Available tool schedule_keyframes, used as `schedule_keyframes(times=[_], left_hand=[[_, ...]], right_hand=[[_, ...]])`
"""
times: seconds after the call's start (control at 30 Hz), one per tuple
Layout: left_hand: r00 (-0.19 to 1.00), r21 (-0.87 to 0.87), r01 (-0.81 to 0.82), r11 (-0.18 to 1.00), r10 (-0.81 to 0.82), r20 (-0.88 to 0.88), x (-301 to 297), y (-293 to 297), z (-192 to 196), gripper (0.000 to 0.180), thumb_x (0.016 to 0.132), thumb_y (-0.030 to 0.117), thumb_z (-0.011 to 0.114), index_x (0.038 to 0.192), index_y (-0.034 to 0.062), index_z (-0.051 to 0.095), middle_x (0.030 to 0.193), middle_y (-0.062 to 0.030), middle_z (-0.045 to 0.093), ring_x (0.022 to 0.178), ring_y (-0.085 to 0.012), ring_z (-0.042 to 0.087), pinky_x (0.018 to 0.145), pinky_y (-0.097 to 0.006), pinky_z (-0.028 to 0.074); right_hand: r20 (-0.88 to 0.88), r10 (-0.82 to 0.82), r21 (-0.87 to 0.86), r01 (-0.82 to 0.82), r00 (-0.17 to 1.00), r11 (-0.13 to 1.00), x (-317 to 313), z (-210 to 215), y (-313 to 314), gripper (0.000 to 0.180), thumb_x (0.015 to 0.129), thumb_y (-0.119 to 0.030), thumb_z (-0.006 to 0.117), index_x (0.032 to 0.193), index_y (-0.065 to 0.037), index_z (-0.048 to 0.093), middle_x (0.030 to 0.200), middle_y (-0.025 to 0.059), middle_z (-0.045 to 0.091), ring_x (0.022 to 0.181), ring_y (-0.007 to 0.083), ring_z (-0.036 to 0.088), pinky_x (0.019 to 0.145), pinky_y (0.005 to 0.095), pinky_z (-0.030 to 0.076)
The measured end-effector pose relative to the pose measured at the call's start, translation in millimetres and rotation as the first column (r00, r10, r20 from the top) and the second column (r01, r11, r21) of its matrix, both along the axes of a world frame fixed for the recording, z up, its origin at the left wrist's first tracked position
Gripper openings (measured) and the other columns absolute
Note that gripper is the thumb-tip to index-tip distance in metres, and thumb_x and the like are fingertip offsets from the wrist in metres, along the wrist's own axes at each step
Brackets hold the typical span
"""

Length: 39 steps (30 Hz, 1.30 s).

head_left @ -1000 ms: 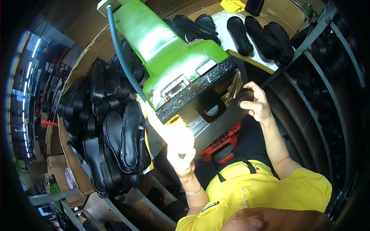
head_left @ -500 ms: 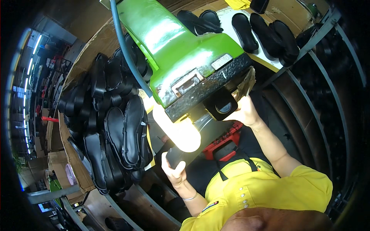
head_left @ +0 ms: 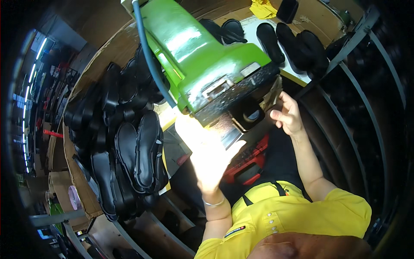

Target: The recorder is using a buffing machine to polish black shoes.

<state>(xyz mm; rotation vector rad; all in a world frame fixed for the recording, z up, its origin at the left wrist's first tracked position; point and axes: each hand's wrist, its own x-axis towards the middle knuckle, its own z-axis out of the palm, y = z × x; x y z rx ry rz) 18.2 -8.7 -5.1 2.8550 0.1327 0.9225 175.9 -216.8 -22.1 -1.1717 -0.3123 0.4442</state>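
A green sewing-machine-like head point(head_left: 202, 56) with a black, worn front edge and a dark square block point(head_left: 248, 115) fills the middle. My left hand point(head_left: 211, 166) is raised in front of its bright lamp. The thumb stretches right beneath the block, apart from the palm; nothing shows in the hand, though glare washes out its fingers. My right hand point(head_left: 289, 116) is beside the machine's right end, by a torn brown cardboard flap point(head_left: 273, 93). Its fingers are curled and the thumb bent inward. Whatever it grips, if anything, I cannot make out.
Black shoe soles point(head_left: 148, 151) are heaped in a cardboard-walled bay on the left. More black soles point(head_left: 269, 41) lie on a white board at the back right. A blue hose point(head_left: 148, 56) runs down the machine. Metal rack bars point(head_left: 340, 121) curve along the right. Something red point(head_left: 246, 166) sits below the machine.
My left hand has come up into the lamplight, and the dark, flat piece it gripped no longer shows there. My right hand has shifted slightly right and its fingers have curled.
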Motion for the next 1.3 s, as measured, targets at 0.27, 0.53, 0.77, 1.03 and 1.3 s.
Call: schedule_keyframes(times=[0.27, 0.53, 0.77, 1.03, 1.3], left_hand=[[0.955, -0.815, -0.194, 0.546, -0.084, -0.284, -55.5, 30.4, -9.5, 0.025, 0.071, 0.008, 0.082, 0.085, 0.0003, 0.063, 0.072, -0.0023, 0.063, 0.06, -0.0095, 0.052, 0.059, -0.027, 0.044], [0.961, -0.934, -0.154, 0.324, -0.169, -0.217, -68.8, 7.6, -48.6, 0.024, 0.078, 0.009, 0.078, 0.091, -0.0005, 0.06, 0.077, -0.0013, 0.061, 0.071, -0.0077, 0.053, 0.067, -0.023, 0.045], [0.997, -0.748, -0.011, 0.664, -0.054, -0.063, -10.6, -8.7, -52.6, 0.042, 0.077, 0.009, 0.078, 0.112, -0.0058, 0.06, 0.086, -0.0061, 0.065, 0.075, -0.0115, 0.056, 0.071, -0.024, 0.047], [0.975, -0.922, 0.119, 0.368, 0.134, 0.179, -9.1, -41.8, -56.4, 0.019, 0.083, 0.005, 0.072, 0.094, -0.0074, 0.062, 0.085, -0.0083, 0.065, 0.075, -0.011, 0.056, 0.07, -0.024, 0.047], [0.996, -0.859, 0.062, 0.509, 0.017, 0.082, 19.1, -37.2, -32.5, 0.015, 0.078, 0.003, 0.075, 0.079, -0.0037, 0.062, 0.07, 0.0004, 0.057, 0.062, -0.0059, 0.045, 0.058, -0.022, 0.037]], right_hand=[[0.098, 0.177, -0.234, -0.15, 0.979, 0.961, -31.2, 3.7, 36.6, 0.035, 0.069, -0.005, 0.084, 0.096, -0.001, 0.06, 0.084, 0.0026, 0.064, 0.073, 0.0073, 0.058, 0.066, 0.0232, 0.049], [0.329, 0.217, -0.343, -0.097, 0.919, 0.934, -34.3, 6.4, 43.7, 0.043, 0.067, -0.011, 0.087, 0.098, -0.001, 0.061, 0.091, 0.0075, 0.069, 0.086, 0.0119, 0.064, 0.078, 0.0282, 0.052], [0.286, 0.18, -0.245, -0.109, 0.941, 0.963, -41.7, -6.3, 53.7, 0.054, 0.065, -0.01, 0.088, 0.107, 0.0, 0.056, 0.101, 0.0095, 0.066, 0.094, 0.0132, 0.063, 0.081, 0.0287, 0.052], [0.01, 0.377, -0.203, -0.367, 0.926, 0.908, -77.6, -58.9, 28.1, 0.052, 0.07, -0.002, 0.082, 0.116, -0.001, 0.058, 0.109, 0.0072, 0.065, 0.098, 0.0141, 0.061, 0.086, 0.0303, 0.05], [-0.36, 0.444, 0.002, -0.475, 0.821, 0.88, -137.8, -138.8, 32.6, 0.053, 0.073, 0.005, 0.077, 0.122, 0.003, 0.057, 0.117, 0.0084, 0.063, 0.109, 0.0184, 0.059, 0.096, 0.0325, 0.047]])
